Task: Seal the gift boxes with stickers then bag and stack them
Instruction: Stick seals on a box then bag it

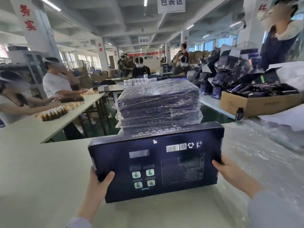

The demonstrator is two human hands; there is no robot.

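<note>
- Head view shows us a dark gift box held up over the pale table, its printed back face turned toward us, with a barcode, a recycling mark and four small green squares on it.
- Our left hand clasps the box's lower left corner, thumb across the printed face and fingers hidden behind.
- Our right hand grips the right end of the box, thumb on the front edge; the other fingers are out of sight behind it.
- We see a small pale mark near the top edge of the box, perhaps a sticker, though blur keeps us from being sure.
- Just behind the held box stands a stack of bagged boxes, wrapped in crinkled clear plastic, at the far edge of the table.
- Loose clear plastic bags lie spread on the table to our right.
- Farther right sits an open cardboard carton filled with dark items.
- Other workers sit at a long table on the left.
</note>
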